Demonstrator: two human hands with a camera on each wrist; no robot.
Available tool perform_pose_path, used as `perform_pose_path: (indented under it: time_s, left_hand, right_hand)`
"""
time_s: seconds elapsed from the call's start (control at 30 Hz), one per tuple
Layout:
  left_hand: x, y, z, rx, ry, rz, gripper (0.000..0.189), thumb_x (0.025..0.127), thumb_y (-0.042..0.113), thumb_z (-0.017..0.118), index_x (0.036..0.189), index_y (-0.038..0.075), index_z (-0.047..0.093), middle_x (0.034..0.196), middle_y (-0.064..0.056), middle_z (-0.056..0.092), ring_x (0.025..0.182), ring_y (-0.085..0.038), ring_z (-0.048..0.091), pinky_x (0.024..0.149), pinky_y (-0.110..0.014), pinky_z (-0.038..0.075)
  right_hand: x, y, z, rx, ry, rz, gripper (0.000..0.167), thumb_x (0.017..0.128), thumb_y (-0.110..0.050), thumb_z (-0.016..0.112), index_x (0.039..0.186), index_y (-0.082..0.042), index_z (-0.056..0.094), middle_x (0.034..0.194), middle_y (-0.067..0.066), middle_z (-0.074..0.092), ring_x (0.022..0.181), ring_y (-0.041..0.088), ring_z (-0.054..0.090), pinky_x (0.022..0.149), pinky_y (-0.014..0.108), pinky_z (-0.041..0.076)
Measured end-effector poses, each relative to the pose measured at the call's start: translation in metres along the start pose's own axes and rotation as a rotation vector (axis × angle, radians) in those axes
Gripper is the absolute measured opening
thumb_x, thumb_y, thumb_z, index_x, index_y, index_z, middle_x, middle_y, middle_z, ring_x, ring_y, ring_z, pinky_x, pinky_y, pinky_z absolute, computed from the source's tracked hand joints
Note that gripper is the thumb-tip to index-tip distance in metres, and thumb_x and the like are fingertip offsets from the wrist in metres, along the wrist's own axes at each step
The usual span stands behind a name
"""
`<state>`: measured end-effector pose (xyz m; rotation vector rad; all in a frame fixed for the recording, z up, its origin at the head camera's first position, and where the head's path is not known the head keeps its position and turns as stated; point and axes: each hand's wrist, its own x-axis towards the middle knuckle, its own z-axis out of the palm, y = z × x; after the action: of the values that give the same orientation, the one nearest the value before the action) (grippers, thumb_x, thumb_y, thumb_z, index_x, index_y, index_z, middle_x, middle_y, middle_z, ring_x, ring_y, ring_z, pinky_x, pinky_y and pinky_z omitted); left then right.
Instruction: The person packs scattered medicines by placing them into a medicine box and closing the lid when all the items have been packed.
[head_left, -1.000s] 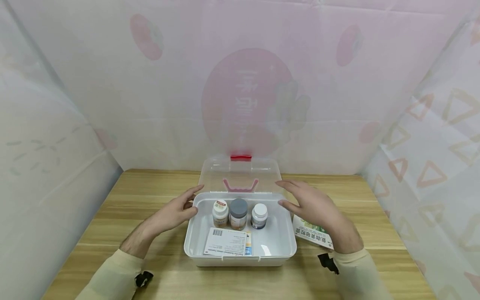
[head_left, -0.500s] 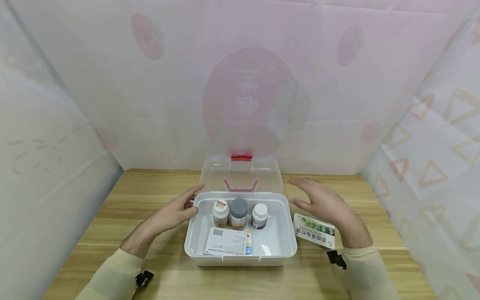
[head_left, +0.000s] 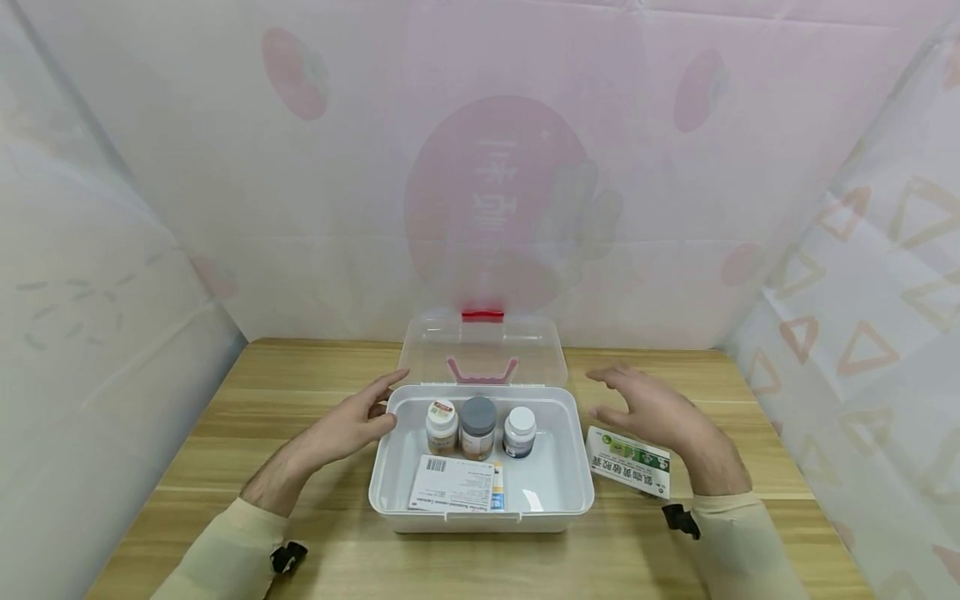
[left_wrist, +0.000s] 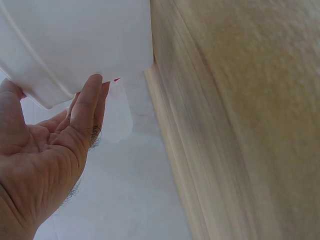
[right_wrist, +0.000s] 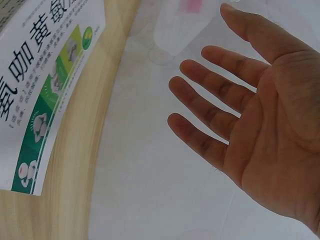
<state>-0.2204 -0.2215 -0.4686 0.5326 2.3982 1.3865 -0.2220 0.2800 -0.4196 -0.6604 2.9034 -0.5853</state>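
A white plastic storage box [head_left: 480, 523] stands with its clear lid [head_left: 427, 342] tipped back. Inside are a white bottle with a red-marked cap [head_left: 441, 425], a grey-capped bottle [head_left: 477, 429], a small white bottle [head_left: 519, 433] and a white medicine carton [head_left: 453, 483]. My left hand [head_left: 348, 429] rests against the box's left rear side, thumb at the rim; in the left wrist view its fingers extend along the wall. My right hand [head_left: 660, 408] hovers right of the box, holding nothing, its fingers spread in the right wrist view. Near it lies a green-and-white medicine carton [head_left: 628, 462].
A pale wooden table [head_left: 300, 400] carries everything. Printed cloth walls [head_left: 337, 208] enclose it at the back and both sides. A pink handle [head_left: 482, 377] and a red latch [head_left: 482, 316] are on the lid.
My right hand has moved right, away from the storage box, uncovering more of the green-and-white carton. My left hand, the storage box and its contents have stayed put.
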Motion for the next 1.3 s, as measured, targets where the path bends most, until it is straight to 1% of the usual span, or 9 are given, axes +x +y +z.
perform_pose_path:
  time_s: [0.23,0.37,0.47,0.57,0.73,0.93,1.13,1.3]
  left_hand:
    - [0.001,-0.001,0.000,0.003,0.001,0.001,0.081,0.115,0.011,0.058,0.188,0.008,0.023,0.171,-0.037,0.057,0.154,-0.052,0.065,0.115,-0.051,0.067]
    - [0.001,0.000,0.000,0.000,-0.001,0.004,0.082,0.115,0.011,0.058,0.188,0.008,0.022,0.172,-0.038,0.055,0.155,-0.053,0.064,0.117,-0.054,0.067]
    - [0.001,0.000,0.000,0.000,0.000,0.003,0.082,0.114,0.011,0.058,0.188,0.008,0.022,0.172,-0.038,0.056,0.155,-0.053,0.064,0.116,-0.054,0.067]
    - [0.001,0.000,0.000,0.003,0.000,0.001,0.081,0.115,0.011,0.058,0.188,0.007,0.022,0.171,-0.037,0.056,0.154,-0.052,0.064,0.115,-0.053,0.067]
    - [0.001,0.000,0.000,0.000,0.000,-0.001,0.081,0.115,0.011,0.058,0.188,0.007,0.022,0.171,-0.038,0.057,0.154,-0.052,0.065,0.115,-0.052,0.067]
    - [0.000,0.001,0.000,-0.001,-0.001,-0.002,0.082,0.114,0.012,0.058,0.187,0.007,0.022,0.170,-0.038,0.057,0.154,-0.052,0.065,0.114,-0.050,0.067]
    - [0.000,0.002,0.000,-0.001,-0.003,0.008,0.083,0.114,0.013,0.059,0.187,0.006,0.022,0.169,-0.038,0.058,0.153,-0.052,0.066,0.113,-0.048,0.067]
    - [-0.001,0.004,0.000,-0.009,-0.007,0.023,0.084,0.113,0.012,0.060,0.187,0.003,0.021,0.166,-0.039,0.060,0.150,-0.052,0.068,0.111,-0.045,0.066]
  right_hand:
    - [-0.001,0.004,0.006,0.038,-0.058,0.020,0.070,0.108,-0.039,0.085,0.164,-0.004,0.064,0.167,0.024,0.066,0.148,0.049,0.068,0.121,0.071,0.059]
    - [0.000,0.005,0.011,0.022,-0.102,0.030,0.071,0.105,-0.039,0.089,0.162,-0.004,0.066,0.167,0.026,0.065,0.151,0.052,0.065,0.121,0.072,0.059]
    - [0.002,0.007,0.015,0.020,-0.129,0.033,0.069,0.103,-0.038,0.092,0.158,-0.005,0.069,0.166,0.027,0.064,0.153,0.054,0.063,0.123,0.073,0.057]
    - [0.002,0.008,0.018,0.023,-0.162,0.029,0.069,0.099,-0.035,0.096,0.155,-0.004,0.070,0.163,0.028,0.065,0.150,0.054,0.064,0.121,0.073,0.058]
    - [0.001,0.011,0.024,0.043,-0.226,0.048,0.077,0.091,-0.033,0.102,0.156,-0.005,0.070,0.162,0.027,0.064,0.149,0.054,0.063,0.122,0.074,0.057]
    - [-0.003,0.012,0.031,0.045,-0.248,0.076,0.088,0.084,-0.034,0.107,0.158,-0.006,0.068,0.159,0.024,0.066,0.147,0.052,0.063,0.121,0.074,0.057]
    - [-0.006,0.011,0.033,0.041,-0.255,0.112,0.094,0.080,-0.031,0.109,0.160,-0.008,0.065,0.152,0.019,0.068,0.138,0.042,0.068,0.117,0.069,0.061]
    - [-0.007,0.012,0.034,0.040,-0.266,0.158,0.095,0.078,-0.027,0.110,0.159,-0.011,0.063,0.142,0.014,0.070,0.124,0.032,0.067,0.109,0.063,0.064]
